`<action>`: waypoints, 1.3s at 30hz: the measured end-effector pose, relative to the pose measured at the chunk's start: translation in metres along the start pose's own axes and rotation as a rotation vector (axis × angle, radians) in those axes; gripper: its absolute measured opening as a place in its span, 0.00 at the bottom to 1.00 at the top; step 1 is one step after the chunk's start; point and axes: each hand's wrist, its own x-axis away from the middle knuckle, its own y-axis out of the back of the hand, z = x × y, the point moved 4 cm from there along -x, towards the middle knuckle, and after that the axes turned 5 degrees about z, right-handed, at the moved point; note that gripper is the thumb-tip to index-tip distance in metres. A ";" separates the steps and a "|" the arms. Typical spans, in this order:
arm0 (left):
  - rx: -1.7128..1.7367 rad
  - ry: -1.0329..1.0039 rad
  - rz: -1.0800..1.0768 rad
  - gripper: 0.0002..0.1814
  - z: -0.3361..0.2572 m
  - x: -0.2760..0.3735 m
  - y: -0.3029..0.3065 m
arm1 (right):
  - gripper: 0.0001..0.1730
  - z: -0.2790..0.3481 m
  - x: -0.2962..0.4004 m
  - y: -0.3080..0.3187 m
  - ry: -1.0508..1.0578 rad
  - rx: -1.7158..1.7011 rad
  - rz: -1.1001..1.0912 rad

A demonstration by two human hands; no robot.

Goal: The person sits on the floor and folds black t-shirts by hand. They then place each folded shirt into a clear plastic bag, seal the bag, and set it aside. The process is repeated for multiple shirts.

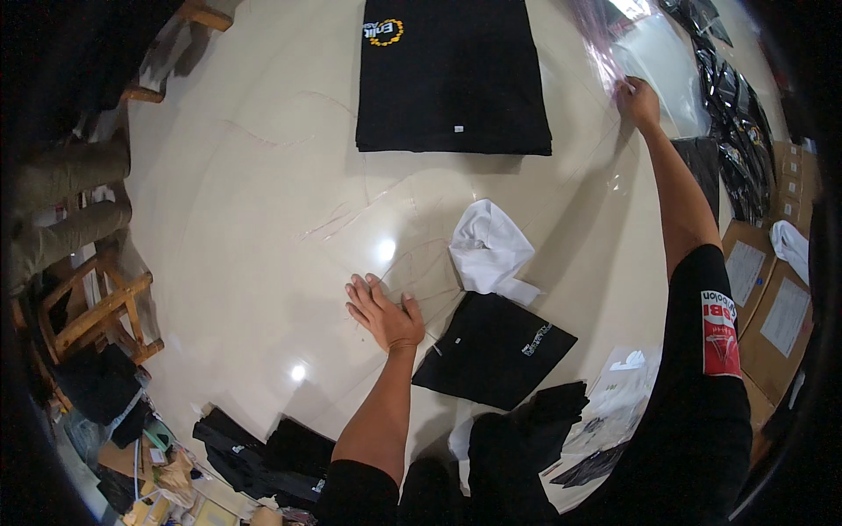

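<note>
My left hand (386,317) rests palm down with fingers apart on the pale glossy tile floor (230,263). At the upper right, my right hand (638,103) pinches the end of a clear, pinkish plastic film (595,39). Between the arms lies a crumpled white cloth (490,246), touching a small folded black garment (496,352) with printed lettering. A larger stack of folded black fabric (454,85), with a printed logo and a small pale tag, lies at the top centre.
Clear plastic bags (664,72) and black garments in plastic (743,138) lie at the right, above cardboard boxes (756,289). A wooden stool (105,312) stands at the left, below a person's trouser legs (79,177). Folded black garments (263,454) lie at the lower left.
</note>
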 end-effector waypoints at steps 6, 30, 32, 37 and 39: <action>0.006 -0.002 0.007 0.45 0.000 -0.001 0.001 | 0.20 -0.016 -0.012 0.008 -0.150 0.041 0.001; -0.007 -0.007 0.037 0.46 0.002 0.000 -0.001 | 0.26 -0.015 -0.046 0.068 -0.156 0.256 -0.096; -0.022 -0.010 0.035 0.46 0.002 0.000 0.000 | 0.26 -0.016 -0.038 0.108 -0.048 0.312 -0.179; -0.009 -0.025 -0.006 0.46 -0.004 -0.001 0.006 | 0.23 -0.008 0.003 0.199 0.160 0.375 -0.403; -0.001 -0.030 -0.008 0.45 -0.004 0.000 0.007 | 0.24 0.002 0.036 0.229 0.331 0.295 -0.457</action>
